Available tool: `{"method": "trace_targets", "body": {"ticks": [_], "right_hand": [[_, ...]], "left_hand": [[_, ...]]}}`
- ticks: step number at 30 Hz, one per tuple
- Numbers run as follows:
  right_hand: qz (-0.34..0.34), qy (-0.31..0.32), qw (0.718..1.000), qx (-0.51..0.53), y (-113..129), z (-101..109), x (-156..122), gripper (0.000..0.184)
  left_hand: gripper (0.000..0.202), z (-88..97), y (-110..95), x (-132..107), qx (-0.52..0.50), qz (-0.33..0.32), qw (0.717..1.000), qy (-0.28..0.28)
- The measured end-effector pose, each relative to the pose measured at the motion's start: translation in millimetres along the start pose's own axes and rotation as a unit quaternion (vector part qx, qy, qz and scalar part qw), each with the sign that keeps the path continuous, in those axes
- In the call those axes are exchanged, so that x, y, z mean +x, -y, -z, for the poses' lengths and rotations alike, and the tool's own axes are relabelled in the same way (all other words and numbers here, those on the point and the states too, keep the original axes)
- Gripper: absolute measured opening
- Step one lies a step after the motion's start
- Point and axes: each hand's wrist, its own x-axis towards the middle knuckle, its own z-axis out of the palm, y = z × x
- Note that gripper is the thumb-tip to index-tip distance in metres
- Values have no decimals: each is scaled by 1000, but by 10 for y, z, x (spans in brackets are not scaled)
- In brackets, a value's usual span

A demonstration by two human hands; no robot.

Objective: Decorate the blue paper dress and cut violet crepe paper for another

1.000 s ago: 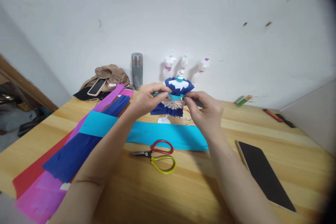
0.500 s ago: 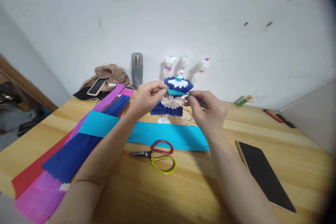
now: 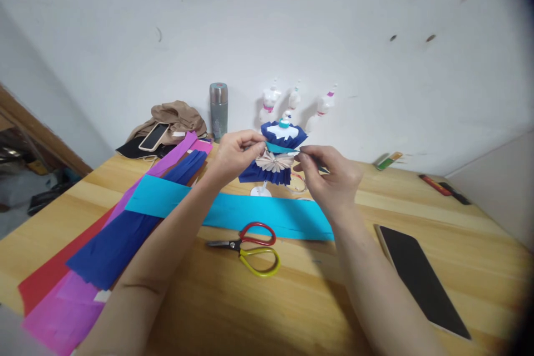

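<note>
Between my two hands stretches a narrow teal paper strip (image 3: 280,148). My left hand (image 3: 238,157) pinches its left end, and my right hand (image 3: 329,173) pinches the right end. Just behind the strip stands a small white dress form (image 3: 282,132) on a round base, dressed in dark blue ruffled paper (image 3: 271,174) with a pleated cream paper fan (image 3: 275,162) at its middle. The strip hides part of the form. Below my hands lies a wide turquoise paper strip (image 3: 258,212). Scissors (image 3: 250,246) with one red and one yellow handle rest in front of it, blades pointing left.
Blue, purple and red paper strips (image 3: 112,245) overlap at left. Behind them are a brown cloth (image 3: 177,118), a phone (image 3: 154,137) and a steel flask (image 3: 219,111). Several white mini mannequins (image 3: 323,108) stand by the wall. A black tablet (image 3: 421,278) lies at right.
The teal strip has tilted slightly between my fingers. Both hands keep their pinch in nearly the same place, and the things on the table have not moved.
</note>
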Motion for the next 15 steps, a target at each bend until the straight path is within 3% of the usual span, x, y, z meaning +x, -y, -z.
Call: {"method": "trace_targets", "body": {"ticks": [5,11,15], "right_hand": [[60,-14,998,-23,29,29,62,13],[80,-11,997,0,50,62,122,11],[82,1,997,12,53,65,117,12]], "left_hand": [[12,6,-20,-2,32,-36,999,4],[12,7,-64,7,19,-59,998,27],[12,31,-103,8,-12,-31,998,49]]}}
